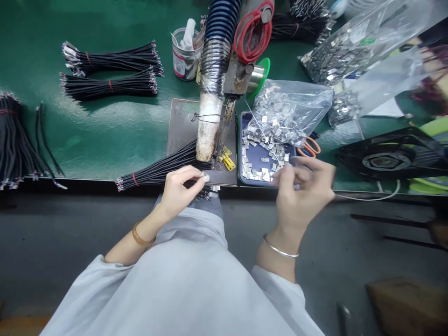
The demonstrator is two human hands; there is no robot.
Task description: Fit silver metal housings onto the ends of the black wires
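My left hand (182,189) is closed in a pinch on the ends of a bundle of black wires (157,171) that lies across the bench edge. My right hand (304,189) hovers at the near edge of a blue tray (241,154) holding several small metal terminals (262,158). Its fingers are curled and smeared by motion; what they hold cannot be made out. Between the hands stands a soldering fixture (213,112) with a ribbed hose, on a grey metal plate (182,123).
More tied black wire bundles (108,72) lie at the back left and far left (14,140) of the green bench. A tin can (184,53), clear bags of metal parts (290,109), orange-handled scissors (310,147) and a black fan (388,158) sit around the tray.
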